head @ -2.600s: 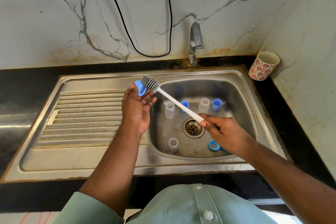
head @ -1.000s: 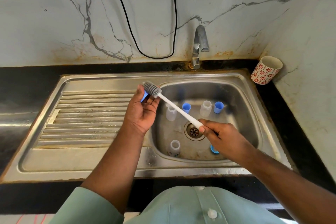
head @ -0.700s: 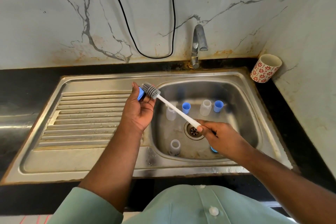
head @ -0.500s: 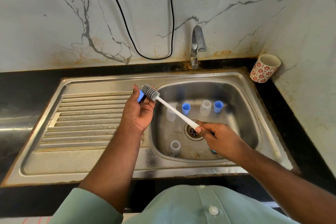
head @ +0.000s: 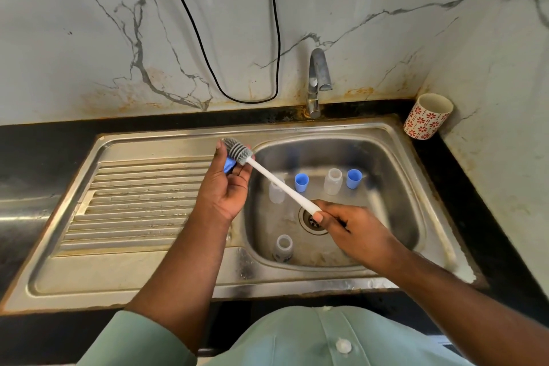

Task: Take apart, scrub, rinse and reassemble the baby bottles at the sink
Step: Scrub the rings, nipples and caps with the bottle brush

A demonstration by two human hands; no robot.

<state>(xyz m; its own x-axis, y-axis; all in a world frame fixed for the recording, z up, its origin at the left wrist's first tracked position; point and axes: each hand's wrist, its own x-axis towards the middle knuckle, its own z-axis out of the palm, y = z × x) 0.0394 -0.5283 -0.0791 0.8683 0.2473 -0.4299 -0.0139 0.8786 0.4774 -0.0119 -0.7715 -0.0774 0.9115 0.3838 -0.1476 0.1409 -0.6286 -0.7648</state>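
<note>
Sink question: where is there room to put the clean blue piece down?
The ribbed draining board left of the basin is bare. So is the flat strip below it. The basin is crowded: clear bottles, blue caps ring the drain.

Bright, even light; soft glare on the steel sink (head: 297,284) rim nearest the camera, wide-angle bowing toward frame edges around it, slight motion blur on the right hand (head: 361,235) above its basin.
</note>
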